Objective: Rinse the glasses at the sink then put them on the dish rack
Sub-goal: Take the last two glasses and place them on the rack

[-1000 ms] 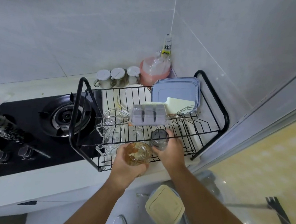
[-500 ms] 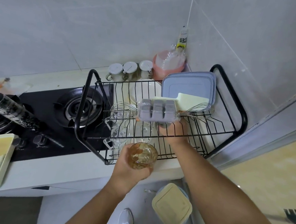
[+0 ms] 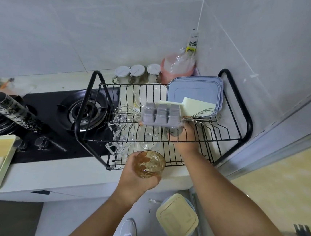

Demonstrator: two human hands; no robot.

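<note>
Clear glasses (image 3: 123, 139) sit at the left of the rack (image 3: 246, 126) on the desk (image 3: 65, 175), the left hand (image 3: 135, 180) wraps its fingers round an amber glass (image 3: 150, 164) at the rack's near edge, and the right hand (image 3: 185, 140) grips a grey glass (image 3: 174, 132) inside, under a tray (image 3: 161, 114).

An amber textured glass (image 3: 150, 164) stood upright, mouth up, gripped in the left hand (image 3: 135, 182) just at the front edge of the black wire dish rack (image 3: 245, 126). At its 1 o'clock, the right hand (image 3: 185, 139) held a smoky grey glass (image 3: 174, 132) against the rack's wires. Clear glass mugs (image 3: 123, 138) sat at its 11 o'clock.
</note>
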